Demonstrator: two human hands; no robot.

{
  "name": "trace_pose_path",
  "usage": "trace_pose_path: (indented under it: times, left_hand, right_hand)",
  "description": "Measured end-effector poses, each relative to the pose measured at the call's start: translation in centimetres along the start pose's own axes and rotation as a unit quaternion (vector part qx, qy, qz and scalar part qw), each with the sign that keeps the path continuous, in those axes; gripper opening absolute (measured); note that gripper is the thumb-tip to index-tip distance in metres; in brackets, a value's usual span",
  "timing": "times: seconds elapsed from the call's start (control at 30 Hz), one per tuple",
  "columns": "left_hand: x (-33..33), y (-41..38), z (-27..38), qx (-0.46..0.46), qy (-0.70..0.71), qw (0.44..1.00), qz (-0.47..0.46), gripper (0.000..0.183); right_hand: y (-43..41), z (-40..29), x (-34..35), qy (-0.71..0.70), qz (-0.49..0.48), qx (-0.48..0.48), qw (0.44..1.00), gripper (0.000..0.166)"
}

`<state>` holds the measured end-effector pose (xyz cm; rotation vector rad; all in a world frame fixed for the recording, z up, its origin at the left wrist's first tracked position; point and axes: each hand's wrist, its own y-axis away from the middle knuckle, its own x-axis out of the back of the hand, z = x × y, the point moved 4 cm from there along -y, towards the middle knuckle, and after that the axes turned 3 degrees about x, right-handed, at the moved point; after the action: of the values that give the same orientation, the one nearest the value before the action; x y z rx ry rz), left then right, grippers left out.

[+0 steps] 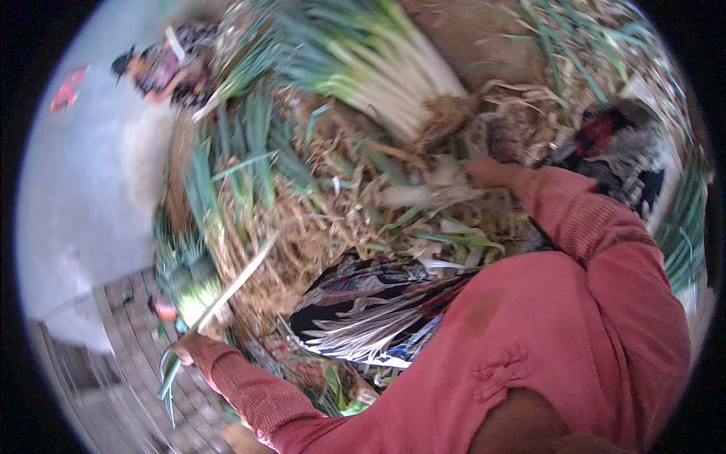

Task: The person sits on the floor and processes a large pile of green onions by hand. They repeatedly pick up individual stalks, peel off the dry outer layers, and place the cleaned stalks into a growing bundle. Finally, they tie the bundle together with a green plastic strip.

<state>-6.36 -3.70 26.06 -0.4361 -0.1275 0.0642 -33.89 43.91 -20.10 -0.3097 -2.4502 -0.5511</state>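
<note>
My left hand is closed around one long green onion. Its white shank points up and right, and its green leaves hang below the hand. My right hand reaches forward to the litter of dry husks and peelings. Blur hides its fingers, so whether it grips anything is unclear. Just beyond it lies a large bundle of green onions, its white shanks and brown roots toward me. Patterned dark fabric covers my lap. Several unpeeled onions with soil-coloured, dry-looking lower ends lie left of the litter.
Another person in patterned clothing sits at the upper left, by more onions. A bundle lies beside my left forearm, near a paved floor. More green leaves are at the far right. Pale concrete spans the left.
</note>
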Motion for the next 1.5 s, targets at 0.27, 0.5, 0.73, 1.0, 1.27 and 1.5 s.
trace_pose_path:
  times: [0.27, 0.5, 0.73, 1.0, 1.27, 1.5]
  left_hand:
    - [7.7, 1.8, -8.5, 0.166, 0.048, 0.938, 0.301, 0.018]
    - [2.4, 7.2, -15.9, 0.293, 0.257, 0.921, -0.02, 0.02]
    - [5.6, 8.6, -21.0, 0.294, 0.277, 0.914, -0.035, 0.016]
    - [4.5, 11.4, -23.7, 0.278, 0.165, 0.943, 0.082, 0.026]
    - [0.6, 9.1, -29.5, 0.306, 0.134, 0.939, 0.083, 0.025]
    - [-2.0, 7.8, -36.0, 0.365, -0.009, 0.929, 0.061, 0.021]
  right_hand:
    - [-5.1, -21.1, 7.2, 0.046, 0.232, 0.231, 0.944, 0.044]
    - [-9.8, -31.9, -0.9, -0.092, 0.066, 0.368, 0.923, 0.041]
    - [-8.7, -31.0, -5.7, -0.359, -0.261, 0.169, 0.88, 0.038]
    - [-9.8, -28.3, -7.6, -0.291, -0.109, 0.271, 0.911, 0.031]
    - [-11.8, -21.8, -11.2, -0.048, -0.266, 0.205, 0.941, 0.042]
    - [-27.8, -20.6, -12.5, -0.068, -0.048, 0.121, 0.989, 0.045]
